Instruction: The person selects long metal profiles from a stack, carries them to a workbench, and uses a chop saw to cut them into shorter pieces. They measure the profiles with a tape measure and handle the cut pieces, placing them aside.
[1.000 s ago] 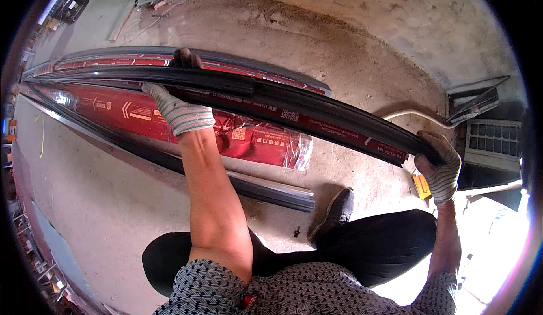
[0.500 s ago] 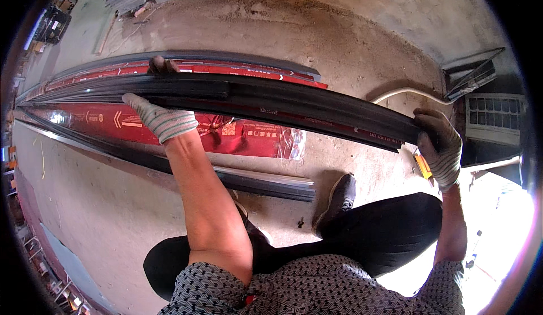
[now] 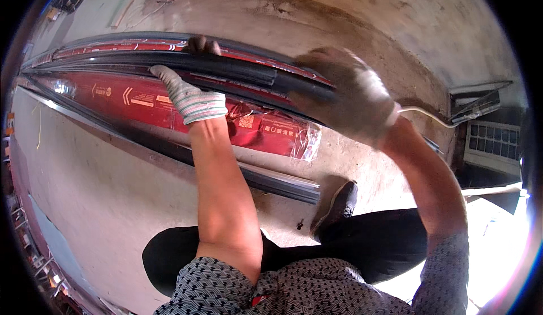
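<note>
While the red pack [image 3: 266, 135] is lying on the floor [image 3: 124, 173], its film is showing pale printing: white chevrons [image 3: 128, 96] toward the left, small lines of text beside them, a square code [image 3: 246, 121] and larger characters nearer the crumpled clear end. The far pack [image 3: 136, 46], red and dark, is bearing white marks too, mostly too small to read. Thin lettering is also running along the black bar [image 3: 243, 69], partly in shadow.

The left hand [image 3: 189, 97], in a pale glove with a striped cuff, is grasping this bar, its thumb lying along the near side and its fingers curling over the far side. The bar is stretching from the far left across the middle, passing over the gap between the two packs. The right hand [image 3: 353, 97], also gloved, is blurring over the bar's right part and hiding it; whether it is gripping or only touching, one cannot tell. Nearer the person, a dark strip [image 3: 277, 188] is resting on the floor.
</note>
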Demonstrator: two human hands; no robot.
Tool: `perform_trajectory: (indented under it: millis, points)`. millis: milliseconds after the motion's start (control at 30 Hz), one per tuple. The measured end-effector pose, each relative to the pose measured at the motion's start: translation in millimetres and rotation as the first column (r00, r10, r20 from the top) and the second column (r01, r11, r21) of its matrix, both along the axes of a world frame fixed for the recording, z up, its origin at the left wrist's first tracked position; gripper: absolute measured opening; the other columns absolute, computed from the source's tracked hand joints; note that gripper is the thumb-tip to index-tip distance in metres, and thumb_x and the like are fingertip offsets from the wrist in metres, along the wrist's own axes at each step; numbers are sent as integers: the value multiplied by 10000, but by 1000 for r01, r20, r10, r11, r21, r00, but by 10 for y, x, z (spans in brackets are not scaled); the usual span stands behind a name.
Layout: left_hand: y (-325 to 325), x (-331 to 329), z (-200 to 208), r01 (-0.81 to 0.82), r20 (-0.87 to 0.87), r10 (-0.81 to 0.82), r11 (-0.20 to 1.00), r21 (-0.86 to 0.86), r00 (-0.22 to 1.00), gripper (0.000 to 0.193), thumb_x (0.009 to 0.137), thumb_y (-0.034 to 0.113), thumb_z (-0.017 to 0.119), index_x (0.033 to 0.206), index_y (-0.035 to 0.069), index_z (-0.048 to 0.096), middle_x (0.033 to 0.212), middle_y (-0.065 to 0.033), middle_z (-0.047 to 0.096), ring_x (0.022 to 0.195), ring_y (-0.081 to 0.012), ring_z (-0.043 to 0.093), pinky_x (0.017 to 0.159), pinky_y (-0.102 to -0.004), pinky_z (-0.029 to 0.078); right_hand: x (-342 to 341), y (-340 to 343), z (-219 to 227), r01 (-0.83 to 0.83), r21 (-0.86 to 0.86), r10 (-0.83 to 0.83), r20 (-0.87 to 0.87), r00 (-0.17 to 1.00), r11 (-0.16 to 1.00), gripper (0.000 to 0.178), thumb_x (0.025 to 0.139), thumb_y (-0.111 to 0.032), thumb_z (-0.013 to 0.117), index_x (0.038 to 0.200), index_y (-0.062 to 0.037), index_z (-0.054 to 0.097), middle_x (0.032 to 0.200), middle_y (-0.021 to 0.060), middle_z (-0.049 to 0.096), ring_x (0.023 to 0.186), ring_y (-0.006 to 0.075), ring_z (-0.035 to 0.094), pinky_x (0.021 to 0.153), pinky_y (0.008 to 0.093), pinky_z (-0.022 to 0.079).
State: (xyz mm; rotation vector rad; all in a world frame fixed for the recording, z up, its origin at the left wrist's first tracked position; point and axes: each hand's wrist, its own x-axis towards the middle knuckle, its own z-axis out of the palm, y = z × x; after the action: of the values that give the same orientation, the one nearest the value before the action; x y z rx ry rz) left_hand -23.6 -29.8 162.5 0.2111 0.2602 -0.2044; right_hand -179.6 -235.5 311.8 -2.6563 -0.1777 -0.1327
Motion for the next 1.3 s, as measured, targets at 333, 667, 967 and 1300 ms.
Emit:
perform_trajectory:
  millis: [333, 667, 967, 1300]
  points:
    - [58, -104, -78, 46, 66, -34, 982, -184, 997, 912, 839, 825, 504, 1163, -24, 586, 1099, -213, 700, 980, -368, 690, 921, -532, 559, 317, 505, -332, -26, -250, 55, 112, 992, 968, 370, 743, -252, 827, 980, -19, 666, 917, 175, 636, 898, 379, 615, 800, 490, 490]
    - [154, -168, -282, 34, 165, 7, 968, -249, 986, 980, 789, 756, 638, 1288, -80, 521, 1222, -246, 661, 1147, -355, 656, 1043, -522, 516, 235, 418, -388, -30, 108, 35, -48, 998, 994, 276, 832, -254, 784, 996, -49, 700, 925, 175, 649, 924, 383, 622, 837, 469, 500]
    - [152, -193, -320, 102, 207, -40, 948, -300, 977, 968, 839, 753, 578, 1327, -78, 495, 1263, -249, 638, 1173, -368, 640, 1054, -546, 508, 653, 317, -67, -175, -126, 93, -485, 870, 977, 279, 908, -289, 673, 1036, -42, 705, 985, 201, 722, 926, 356, 713, 843, 466, 550]
    - [120, -188, -396, 84, 198, -49, 982, -171, 979, 838, 967, 705, 438, 1318, -51, 524, 1265, -228, 638, 1188, -359, 619, 1081, -566, 464, 970, 571, -74, -605, -566, 297, -544, 785, 560, 204, 909, -270, 673, 971, -78, 702, 874, 159, 713, 849, 350, 709, 764, 453, 557]
